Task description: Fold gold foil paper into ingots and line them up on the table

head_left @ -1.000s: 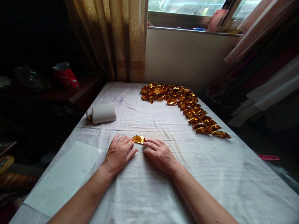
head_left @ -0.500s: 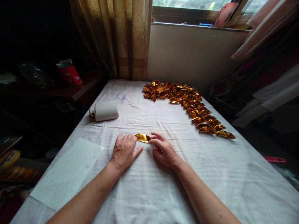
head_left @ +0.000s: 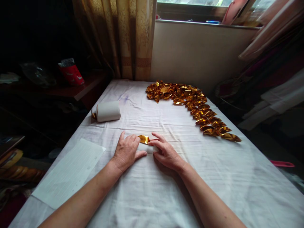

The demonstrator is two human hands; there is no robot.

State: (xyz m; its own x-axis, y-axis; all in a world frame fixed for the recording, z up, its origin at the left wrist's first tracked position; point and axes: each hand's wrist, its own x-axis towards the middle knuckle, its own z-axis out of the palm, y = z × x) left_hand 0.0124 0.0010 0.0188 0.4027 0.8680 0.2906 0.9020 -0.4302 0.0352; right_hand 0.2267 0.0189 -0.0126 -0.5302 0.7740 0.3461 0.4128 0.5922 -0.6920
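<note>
A small piece of shiny gold foil paper lies on the white cloth between my hands. My left hand rests palm down with its fingertips over the foil's left end, its thumb reaching toward the right. From the other side, my right hand holds the right end with bent fingers, the index finger raised. A pale strip shows just below the gold, between my thumbs. Several folded gold foil pieces form a heap and a curved row at the far right.
A white roll lies at the back left of the cloth-covered table. Nearer, a lined paper sheet lies by the left edge. A red container stands on the dark side table. Curtain and wall bound the far edge.
The foil between my hands shows shorter, and a pale strip has come into view below it. My fingers have shifted slightly. The view has tilted a little.
</note>
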